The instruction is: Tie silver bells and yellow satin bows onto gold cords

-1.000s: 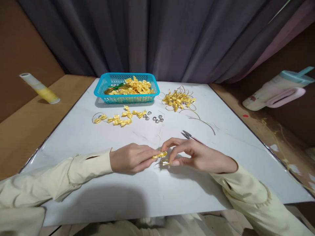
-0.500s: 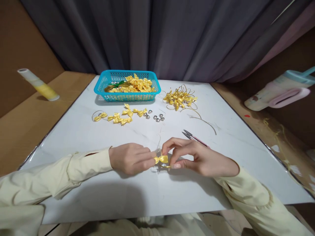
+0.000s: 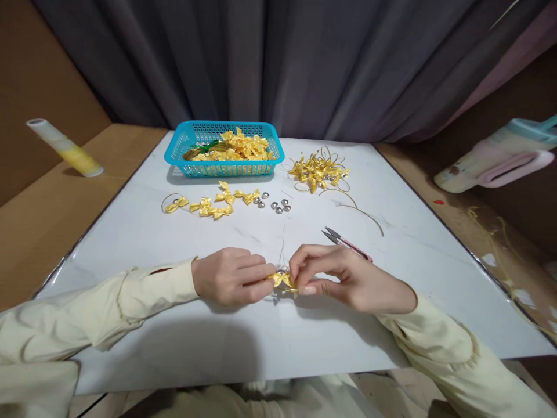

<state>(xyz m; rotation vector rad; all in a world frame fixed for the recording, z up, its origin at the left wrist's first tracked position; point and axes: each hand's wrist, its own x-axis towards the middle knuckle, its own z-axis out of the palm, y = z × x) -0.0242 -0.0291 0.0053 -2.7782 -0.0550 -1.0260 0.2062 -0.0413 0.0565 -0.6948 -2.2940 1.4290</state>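
Observation:
Between my hands, over the white sheet, is a yellow bow [image 3: 281, 279] with a small silvery piece at its top and a thin gold cord below it. My left hand [image 3: 235, 277] is closed on the bow's left end. The thumb and fingers of my right hand [image 3: 348, 276] pinch its right end and the cord. A thin thread [image 3: 281, 247] runs up from the bow onto the sheet. Beyond my hands lie several yellow bows [image 3: 212, 207], some silver bells [image 3: 279, 206] and one bow on a cord loop [image 3: 176, 204].
A blue basket [image 3: 224, 169] of yellow bows stands at the back, with a heap of corded bows [image 3: 317, 171] to its right. Small scissors [image 3: 347, 242] lie just beyond my right hand. A tumbler [image 3: 491, 157] stands at right, a yellow-wrapped roll [image 3: 67, 150] at left.
My right hand has moved slightly left, and its fingers have closed on the bow's right end. The bow has tilted, so its silvery piece shows at the top.

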